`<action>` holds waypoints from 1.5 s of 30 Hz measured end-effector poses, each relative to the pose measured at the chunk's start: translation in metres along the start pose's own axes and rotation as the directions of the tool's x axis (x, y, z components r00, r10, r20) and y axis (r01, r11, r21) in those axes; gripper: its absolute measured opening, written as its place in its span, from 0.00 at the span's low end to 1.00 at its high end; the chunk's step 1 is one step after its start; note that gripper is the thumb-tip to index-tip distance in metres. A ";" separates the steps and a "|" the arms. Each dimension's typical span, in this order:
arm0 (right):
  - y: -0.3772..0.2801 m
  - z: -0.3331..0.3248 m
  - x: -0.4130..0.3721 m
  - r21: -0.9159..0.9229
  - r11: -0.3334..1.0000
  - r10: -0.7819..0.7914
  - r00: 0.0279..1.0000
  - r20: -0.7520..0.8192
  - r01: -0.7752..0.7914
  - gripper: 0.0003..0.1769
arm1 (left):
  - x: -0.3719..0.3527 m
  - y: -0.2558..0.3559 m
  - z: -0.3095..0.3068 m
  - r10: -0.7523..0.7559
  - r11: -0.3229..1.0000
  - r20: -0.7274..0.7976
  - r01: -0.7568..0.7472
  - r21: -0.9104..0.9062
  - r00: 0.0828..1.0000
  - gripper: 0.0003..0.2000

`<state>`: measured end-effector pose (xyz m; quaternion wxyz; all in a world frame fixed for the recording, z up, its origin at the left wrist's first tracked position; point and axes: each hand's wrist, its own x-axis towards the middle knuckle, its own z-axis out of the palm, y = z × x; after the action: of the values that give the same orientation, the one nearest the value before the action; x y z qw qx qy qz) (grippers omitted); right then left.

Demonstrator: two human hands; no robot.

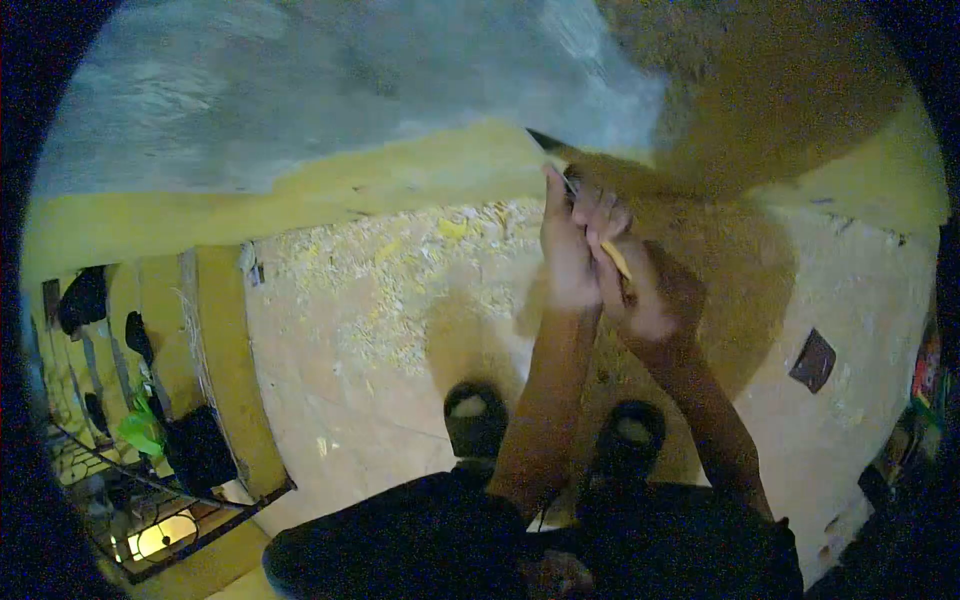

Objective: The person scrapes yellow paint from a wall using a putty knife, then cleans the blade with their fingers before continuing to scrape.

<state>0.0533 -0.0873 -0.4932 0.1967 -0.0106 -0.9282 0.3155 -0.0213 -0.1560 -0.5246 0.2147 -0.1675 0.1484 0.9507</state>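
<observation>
Both my hands are wrapped round one scraper, held in front of me near the foot of the wall. Its thin dark blade [543, 140] points up and away, with the tip close to or against the painted wall. A yellow-orange handle [617, 260] shows between my hands. My left hand [570, 262] grips nearer the blade, its thumb stretched along it. Closed round the handle end is my right hand [645, 300]. The overlapping fingers partly hide the grip.
The wall [350, 90] is blue-grey above a yellow band [380, 170]. Pale and yellow flakes [400, 280] litter the floor [350, 420]. A dark square piece [813, 361] lies right. My shoes [476, 415] are below; a metal railing [130, 465] and green bag [142, 430] are left.
</observation>
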 end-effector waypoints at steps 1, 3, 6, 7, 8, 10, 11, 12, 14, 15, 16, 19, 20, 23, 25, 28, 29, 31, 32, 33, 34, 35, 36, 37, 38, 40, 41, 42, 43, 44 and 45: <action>0.002 -0.003 -0.006 -0.005 1.000 0.012 1.000 0.006 -0.012 0.11 | 0.000 -0.002 0.002 -0.018 0.998 0.141 0.027 -0.060 0.990 0.22; 0.004 -0.001 -0.004 0.044 0.999 -0.001 0.994 -0.113 0.006 0.10 | -0.007 -0.001 0.011 -0.010 0.998 0.085 0.004 0.066 0.996 0.21; -0.006 0.017 -0.005 -0.098 0.992 -0.089 0.986 -0.143 0.076 0.09 | -0.010 0.015 0.002 -0.114 0.905 0.213 0.190 -0.381 0.970 0.19; -0.002 0.013 -0.001 -0.108 0.991 -0.093 0.984 -0.150 0.077 0.09 | -0.005 0.013 0.000 -0.119 0.903 0.224 0.200 -0.381 0.967 0.19; -0.001 0.007 0.000 -0.035 0.997 -0.072 0.993 -0.091 0.069 0.09 | -0.003 0.013 -0.005 -0.119 0.938 0.167 0.166 -0.304 0.979 0.18; 0.002 0.002 -0.003 -0.012 1.000 -0.026 1.000 -0.013 0.026 0.08 | -0.007 0.008 0.003 -0.121 0.970 0.143 0.148 -0.195 0.982 0.15; 0.000 0.001 -0.002 -0.002 0.999 -0.043 0.999 -0.017 0.043 0.08 | -0.007 0.006 0.010 -0.103 0.973 0.151 0.132 -0.192 0.983 0.15; -0.002 0.000 -0.002 0.007 1.000 -0.017 0.999 -0.048 0.017 0.08 | -0.007 0.004 0.014 -0.057 0.988 0.143 0.077 -0.137 0.988 0.15; 0.000 0.001 0.000 0.013 1.000 0.013 0.996 -0.091 -0.012 0.08 | -0.006 0.006 0.010 -0.029 0.999 0.191 0.036 -0.035 0.981 0.16; 0.004 0.004 -0.001 0.045 0.999 -0.005 0.998 -0.056 0.008 0.08 | -0.004 0.006 0.005 -0.035 0.999 0.192 0.042 -0.034 0.981 0.16; 0.008 0.006 -0.003 0.076 0.997 -0.022 1.000 -0.018 0.023 0.08 | -0.004 0.005 0.003 -0.020 0.999 0.190 0.028 -0.043 0.981 0.16; 0.016 0.009 -0.007 0.105 0.993 -0.048 0.992 -0.113 0.060 0.08 | -0.005 -0.002 0.010 -0.015 0.999 0.106 0.010 0.043 0.994 0.16; 0.016 0.012 -0.005 0.108 0.992 -0.050 0.992 -0.112 0.062 0.08 | -0.006 -0.002 0.015 -0.020 0.990 0.009 0.018 0.137 1.000 0.16; 0.018 0.012 -0.003 0.107 0.994 -0.026 0.997 -0.070 0.034 0.09 | -0.003 0.003 0.013 0.089 0.986 -0.034 -0.083 0.142 0.995 0.16; 0.016 0.007 -0.002 0.101 0.995 -0.002 1.000 0.013 0.001 0.10 | 0.002 0.001 -0.001 0.019 1.000 0.176 -0.014 -0.028 0.984 0.16; 0.020 -0.001 0.005 0.136 0.990 0.035 0.999 -0.019 -0.032 0.09 | -0.001 -0.010 0.021 0.056 0.993 -0.025 -0.053 0.107 0.998 0.17; 0.017 -0.002 0.008 0.144 0.989 0.035 0.999 -0.014 -0.032 0.09 | 0.000 -0.007 0.018 0.063 0.992 -0.031 -0.059 0.111 0.998 0.17; 0.015 -0.006 0.012 0.047 0.996 0.066 0.993 0.100 -0.071 0.09 | 0.005 -0.004 0.012 0.111 0.991 0.126 -0.119 0.057 0.986 0.18; 0.018 -0.007 0.014 0.041 0.997 0.067 0.993 0.099 -0.071 0.09 | 0.005 -0.008 0.012 0.129 0.991 0.173 -0.134 0.016 0.976 0.19; 0.020 -0.007 0.015 0.078 0.996 0.034 0.998 0.051 -0.038 0.08 | 0.005 -0.013 0.013 0.125 0.992 0.168 -0.129 0.011 0.978 0.19; 0.021 -0.007 0.016 0.115 0.993 -0.002 1.000 -0.003 0.002 0.07 | 0.006 -0.018 0.015 0.126 0.991 0.076 -0.129 0.046 0.989 0.19; 0.019 -0.008 0.018 0.120 0.993 -0.004 1.000 -0.005 0.004 0.07 | 0.006 -0.017 0.016 0.133 0.988 -0.016 -0.132 0.086 0.991 0.20; 0.015 -0.009 0.020 0.160 0.987 0.017 1.000 -0.001 -0.016 0.07 | 0.007 -0.011 0.016 0.141 0.986 -0.012 -0.140 0.093 0.990 0.20; 0.013 -0.009 0.022 0.198 0.979 0.036 0.999 0.006 -0.037 0.08 | 0.008 -0.005 0.014 0.128 0.989 -0.073 -0.122 0.081 0.989 0.20; 0.010 -0.006 0.026 0.200 0.979 0.036 0.999 0.003 -0.036 0.08 | 0.009 -0.002 0.011 0.106 0.993 -0.136 -0.098 0.064 0.985 0.20; 0.006 0.002 0.032 0.027 0.999 -0.042 0.976 0.212 0.037 0.09 | 0.013 0.009 0.004 0.123 0.991 0.052 -0.120 -0.050 0.991 0.20; 0.004 -0.002 0.032 0.027 0.999 -0.038 0.976 0.215 0.033 0.09 | 0.013 0.015 0.003 0.170 0.977 0.228 -0.133 -0.168 0.959 0.19; -0.001 -0.012 0.032 -0.045 0.998 0.061 0.963 0.264 -0.051 0.10 | 0.005 0.007 0.005 0.159 0.984 0.040 -0.155 -0.088 0.986 0.21; 0.000 -0.014 0.026 -0.080 0.993 0.107 0.953 0.282 -0.087 0.10 | -0.004 -0.003 0.014 0.163 0.983 0.034 -0.160 -0.085 0.986 0.21; 0.001 -0.017 0.021 -0.116 0.986 0.152 0.942 0.300 -0.122 0.11 | -0.006 -0.013 0.023 0.085 0.993 -0.154 -0.071 0.092 0.984 0.22; 0.012 -0.014 0.008 -0.044 0.998 0.053 0.993 0.110 -0.048 0.11 | -0.005 -0.016 0.028 0.046 0.969 -0.349 0.043 0.244 0.936 0.24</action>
<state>0.0499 -0.0680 -0.4875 0.1364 -0.0207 -0.9436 0.3011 -0.0169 -0.1340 -0.5005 0.2031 -0.3064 0.3018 0.8796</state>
